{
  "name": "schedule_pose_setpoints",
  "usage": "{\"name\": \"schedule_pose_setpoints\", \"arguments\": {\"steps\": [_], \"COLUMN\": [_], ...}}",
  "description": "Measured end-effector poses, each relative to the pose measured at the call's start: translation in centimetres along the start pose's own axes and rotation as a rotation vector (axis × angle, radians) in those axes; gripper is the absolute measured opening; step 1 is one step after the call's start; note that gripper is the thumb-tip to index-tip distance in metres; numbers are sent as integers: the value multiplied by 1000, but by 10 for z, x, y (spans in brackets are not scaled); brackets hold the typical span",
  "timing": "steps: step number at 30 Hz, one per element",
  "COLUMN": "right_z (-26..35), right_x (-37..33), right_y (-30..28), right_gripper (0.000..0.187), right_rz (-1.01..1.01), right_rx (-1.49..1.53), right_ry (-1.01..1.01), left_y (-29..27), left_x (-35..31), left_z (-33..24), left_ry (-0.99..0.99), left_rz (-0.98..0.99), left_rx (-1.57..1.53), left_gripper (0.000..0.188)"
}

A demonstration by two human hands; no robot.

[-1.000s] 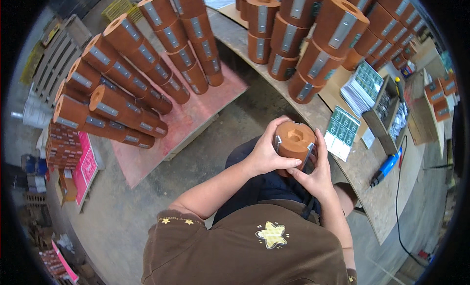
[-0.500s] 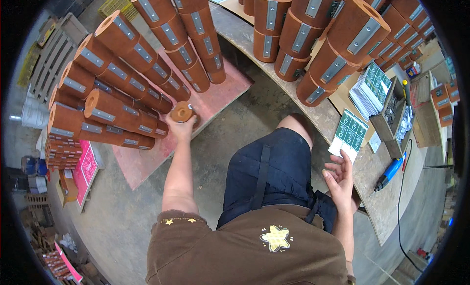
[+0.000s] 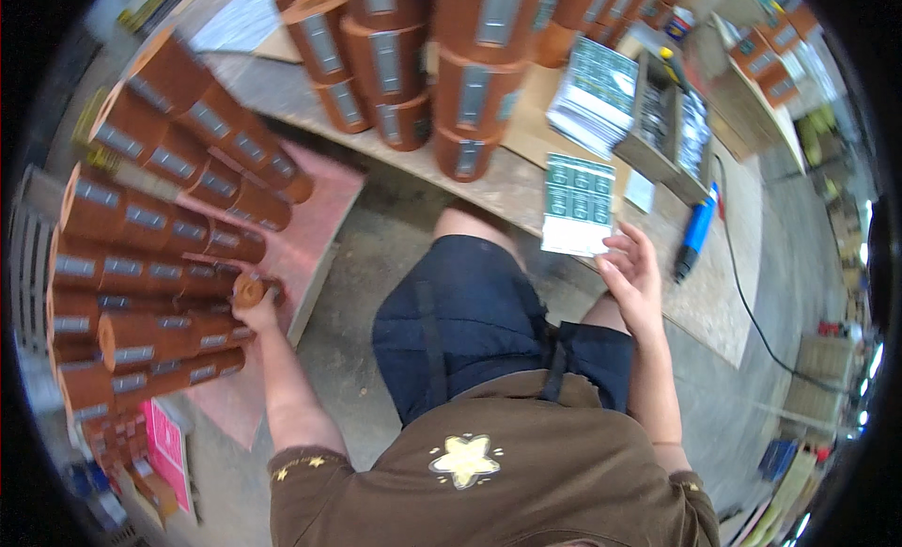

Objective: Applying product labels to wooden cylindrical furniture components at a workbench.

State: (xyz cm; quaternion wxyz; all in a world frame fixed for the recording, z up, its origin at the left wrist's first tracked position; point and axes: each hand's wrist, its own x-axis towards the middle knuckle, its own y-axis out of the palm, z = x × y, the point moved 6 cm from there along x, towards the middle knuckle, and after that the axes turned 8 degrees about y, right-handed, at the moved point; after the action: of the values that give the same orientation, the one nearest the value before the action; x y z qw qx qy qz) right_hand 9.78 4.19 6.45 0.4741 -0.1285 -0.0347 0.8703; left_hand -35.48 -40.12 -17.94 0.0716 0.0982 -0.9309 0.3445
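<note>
On the left, my left hand (image 3: 260, 314) is wrapped round an orange-brown cylinder (image 3: 249, 289) with a hole in its top, among tall stacks of similar cylinders (image 3: 155, 270) with metal strips on their sides. The cylinder's lower part is hidden by my hand and the stacks. At the bench edge, my right hand (image 3: 634, 276) has its thumb and index finger at the lower right corner of a green-and-white label sheet (image 3: 578, 209). The other fingers are loosely curled. The sheet's white lower end reaches past the bench edge.
A pile of label sheets (image 3: 592, 96) lies beside a wooden box (image 3: 662, 124) of small metal parts. A blue corded tool (image 3: 696, 235) rests on the bench (image 3: 728, 298). More cylinder stacks (image 3: 470, 105) stand along the bench. A pink board (image 3: 315, 195) lies under the left stacks.
The view has swung right, so the scene sits further left. My right thumb has come in from apart to the sheet's corner. My left hand still grips the cylinder.
</note>
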Motion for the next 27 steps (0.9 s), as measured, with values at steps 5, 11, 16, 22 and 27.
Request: {"name": "schedule_pose_setpoints", "arguments": {"steps": [5,11,16,22,27], "right_z": [-30,-25,-23,-31,-33], "right_x": [21,16,15,-4,-20], "right_y": [-25,-14,-15,3,1], "right_gripper": [42,47,50,46,42], "right_rz": [-110,-219,-293,-165,-224], "right_rx": [-21,-724,-808,-998,-867], "right_ry": [-23,-446,-501,-556,-622], "left_y": [5,74,94,107,113], "left_x": [-64,-250,-332,-350,-366], "left_z": [-63,-278,-358,-373,-380], "left_ry": [-208,-126,-251,-421,-544], "left_rz": [-193,927,1458,1557,1501], "left_rx": [-66,-917,-858,-874,-976], "left_gripper": [70,31,37,26,21]}}
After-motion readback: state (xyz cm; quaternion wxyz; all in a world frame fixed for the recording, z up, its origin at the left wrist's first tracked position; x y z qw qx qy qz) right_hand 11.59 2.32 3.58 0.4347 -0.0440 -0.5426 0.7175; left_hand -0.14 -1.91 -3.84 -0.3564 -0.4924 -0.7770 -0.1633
